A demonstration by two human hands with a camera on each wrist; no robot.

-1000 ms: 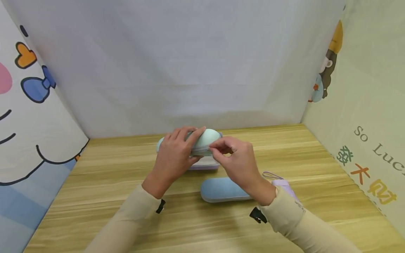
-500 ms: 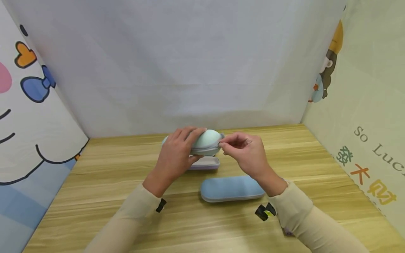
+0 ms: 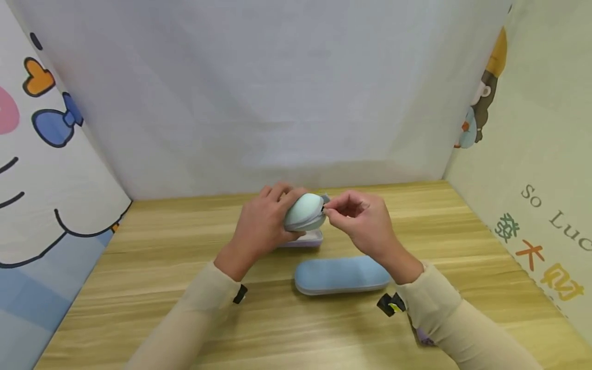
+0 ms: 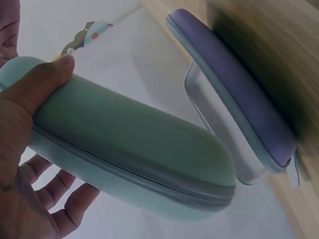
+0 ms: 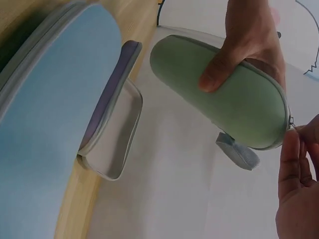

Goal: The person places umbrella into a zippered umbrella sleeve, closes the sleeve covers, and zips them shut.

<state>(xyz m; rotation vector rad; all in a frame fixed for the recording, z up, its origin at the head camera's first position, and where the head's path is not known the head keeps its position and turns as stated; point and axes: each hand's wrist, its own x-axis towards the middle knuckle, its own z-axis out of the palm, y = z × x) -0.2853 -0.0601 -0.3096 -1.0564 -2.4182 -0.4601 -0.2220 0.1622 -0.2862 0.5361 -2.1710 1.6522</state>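
Observation:
My left hand (image 3: 261,221) grips a mint-green zippered glasses case (image 3: 305,211) above the table, thumb on one face and fingers around the other. The thumb and fingertips of my right hand (image 3: 365,221) pinch the small metal zipper pull (image 5: 293,122) at the case's right end. A grey fabric loop (image 5: 238,152) sticks out from that end. In the left wrist view, the zipper seam along the near side of the case lies closed. Behind the held case stands a purple case (image 4: 234,84) with its pale-lined lid raised, partly hidden in the head view.
A light-blue zippered case (image 3: 342,275) lies on the wooden table (image 3: 185,308), just in front of my hands. A purple item (image 3: 424,336) peeks out from under my right sleeve, mostly hidden. A white cloth wall (image 3: 277,103) rises behind the table.
My right hand has slid rightward along the zipper to the end of the mint-green case. My left hand has turned that case so its right end faces me more.

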